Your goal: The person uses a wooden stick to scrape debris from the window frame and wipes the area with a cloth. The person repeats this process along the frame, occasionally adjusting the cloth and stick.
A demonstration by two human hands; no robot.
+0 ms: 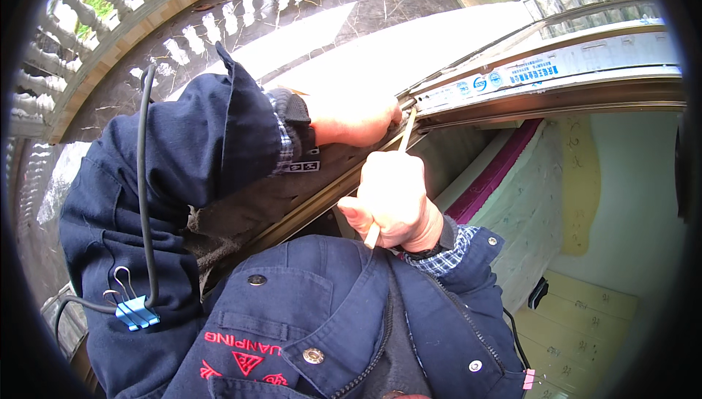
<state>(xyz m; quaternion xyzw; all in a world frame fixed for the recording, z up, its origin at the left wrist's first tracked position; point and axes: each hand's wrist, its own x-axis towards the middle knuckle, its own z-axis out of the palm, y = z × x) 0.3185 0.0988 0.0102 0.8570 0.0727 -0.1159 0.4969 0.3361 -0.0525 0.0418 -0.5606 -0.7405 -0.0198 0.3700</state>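
My right hand point(392, 196) is closed around a thin, pale stick point(406, 135), perhaps a tool's handle. Its lower end sticks out below my fist, and its far end meets the corner of a bronze-coloured metal window or door frame point(493, 100). Just left of that corner, my left hand point(356, 120) rests with its fingers curled at the frame's edge. The fingertips are turned away, so whether they grip anything is hidden. Along the frame to the right runs a pale protective strip point(526, 73) with blue printing. Strong sunlight washes out both hands.
A lower metal rail point(318, 196) runs diagonally beneath my hands. Beyond it lies a dark veined stone floor point(406, 1) beside a pale balustrade point(90, 15). To the right is an interior with a purple-edged panel or mattress point(493, 171). A black cable point(143, 180) is clipped to my left sleeve.
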